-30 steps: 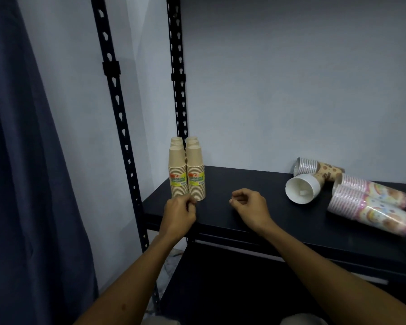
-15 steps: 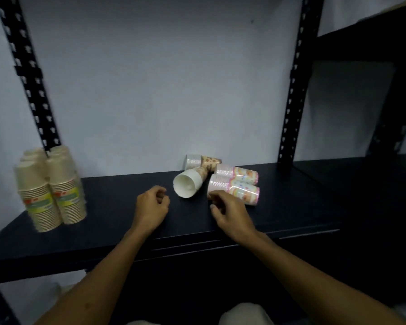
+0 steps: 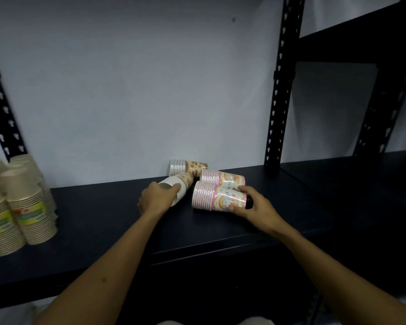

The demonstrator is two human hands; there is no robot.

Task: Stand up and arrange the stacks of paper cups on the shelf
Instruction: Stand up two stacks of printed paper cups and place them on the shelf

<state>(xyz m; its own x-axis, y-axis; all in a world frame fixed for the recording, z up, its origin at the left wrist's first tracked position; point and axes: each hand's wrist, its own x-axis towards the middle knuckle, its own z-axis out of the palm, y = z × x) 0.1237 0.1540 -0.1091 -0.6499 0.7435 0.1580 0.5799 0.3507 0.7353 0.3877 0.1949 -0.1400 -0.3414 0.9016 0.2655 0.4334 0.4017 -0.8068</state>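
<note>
Several cup stacks lie toppled on the black shelf [image 3: 103, 207]. My left hand [image 3: 154, 199] grips the open end of a brown-dotted white stack [image 3: 184, 184] that lies on its side. My right hand [image 3: 253, 206] curls round the base end of the near pink rainbow stack [image 3: 211, 198], also lying flat. Behind these lie a second pink stack [image 3: 223, 178] and a second brown-dotted stack [image 3: 188, 166] against the wall. At the far left, several tan stacks [image 3: 31, 207] with green labels stand upright together.
A perforated black upright [image 3: 278, 102] rises just right of the toppled stacks, another upright [image 3: 0, 118] at the left behind the tan stacks. A neighbouring black shelf unit [image 3: 361, 174] continues to the right. The grey wall closes the back.
The view swung right from the tan stacks to the toppled ones. Both hands moved forward from the shelf front; the left took the brown-dotted stack, the right the near pink one.
</note>
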